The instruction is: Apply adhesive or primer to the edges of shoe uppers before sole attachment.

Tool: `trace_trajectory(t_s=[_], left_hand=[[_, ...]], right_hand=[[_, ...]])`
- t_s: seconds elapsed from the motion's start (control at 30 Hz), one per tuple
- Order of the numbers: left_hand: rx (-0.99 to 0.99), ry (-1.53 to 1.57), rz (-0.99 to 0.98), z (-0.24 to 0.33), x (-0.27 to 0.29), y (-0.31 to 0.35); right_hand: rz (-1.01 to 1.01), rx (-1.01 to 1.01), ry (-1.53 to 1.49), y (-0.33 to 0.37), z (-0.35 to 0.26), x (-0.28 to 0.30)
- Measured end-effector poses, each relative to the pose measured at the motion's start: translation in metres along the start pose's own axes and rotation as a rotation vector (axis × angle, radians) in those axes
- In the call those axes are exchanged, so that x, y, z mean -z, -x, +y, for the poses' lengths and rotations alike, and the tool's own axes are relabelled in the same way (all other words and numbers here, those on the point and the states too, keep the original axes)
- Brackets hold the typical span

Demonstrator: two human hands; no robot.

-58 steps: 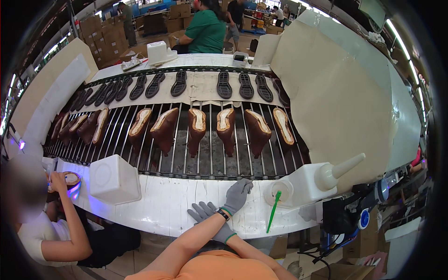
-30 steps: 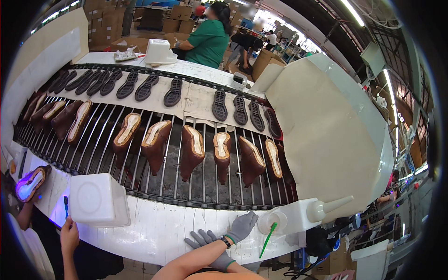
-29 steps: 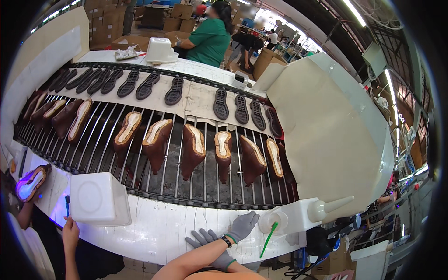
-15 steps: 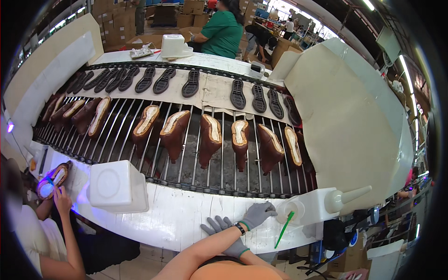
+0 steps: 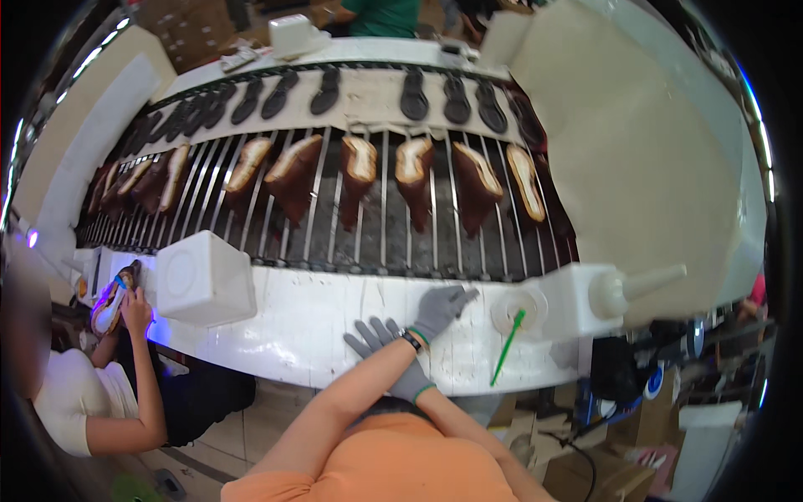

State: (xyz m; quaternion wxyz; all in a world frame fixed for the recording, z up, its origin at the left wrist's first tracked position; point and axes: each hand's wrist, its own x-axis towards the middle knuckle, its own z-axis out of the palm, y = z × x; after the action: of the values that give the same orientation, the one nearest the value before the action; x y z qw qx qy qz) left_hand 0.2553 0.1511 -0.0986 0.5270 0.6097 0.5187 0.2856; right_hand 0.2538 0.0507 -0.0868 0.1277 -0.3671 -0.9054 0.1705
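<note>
My forearms are crossed over the white table edge. My left hand [image 5: 442, 311], in a grey glove below a dark wristband, lies to the right; its fingers are loosely bent with a little space between them, holding nothing. Partly beneath that forearm, my right hand [image 5: 386, 351], also gloved in grey, rests on the tabletop with fingers spread. Closest to my left hand is a white plastic bottle [image 5: 573, 305] lying on its side, its spout pointing right. A green brush [image 5: 508, 347] leans out of the round opening at its near end.
Brown shoe uppers [image 5: 414, 171] stand sole-side up on a conveyor of metal rods [image 5: 381, 243]. Dark shoe soles [image 5: 414, 94] line a cream strip behind. A white container [image 5: 205, 280] stands left. There a co-worker's hand [image 5: 136, 311] holds a shoe [image 5: 109, 303] under bluish light.
My view has tilted downward, so the conveyor and table sit higher and more of my orange shirt shows. My hands stay crossed. The co-worker's shoe has turned slightly.
</note>
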Motion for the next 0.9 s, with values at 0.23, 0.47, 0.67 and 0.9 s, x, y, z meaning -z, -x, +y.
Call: trace_trajectory(t_s=[0.23,0.47,0.67,0.9], left_hand=[[-0.271,0.032,0.256,-0.003,-0.011,-0.006],[-0.501,-0.241,0.422,0.004,-0.005,-0.007],[-0.541,-0.524,0.495,0.011,-0.006,-0.005],[-0.594,-0.601,0.045,0.009,-0.019,-0.001]], right_hand=[[0.05,-0.021,-0.025,0.006,0.007,-0.01],[0.004,-0.044,-0.059,0.009,0.009,-0.01],[0.09,-0.008,-0.019,0.01,0.012,-0.015],[0.02,0.016,0.063,0.006,0.012,-0.012]])
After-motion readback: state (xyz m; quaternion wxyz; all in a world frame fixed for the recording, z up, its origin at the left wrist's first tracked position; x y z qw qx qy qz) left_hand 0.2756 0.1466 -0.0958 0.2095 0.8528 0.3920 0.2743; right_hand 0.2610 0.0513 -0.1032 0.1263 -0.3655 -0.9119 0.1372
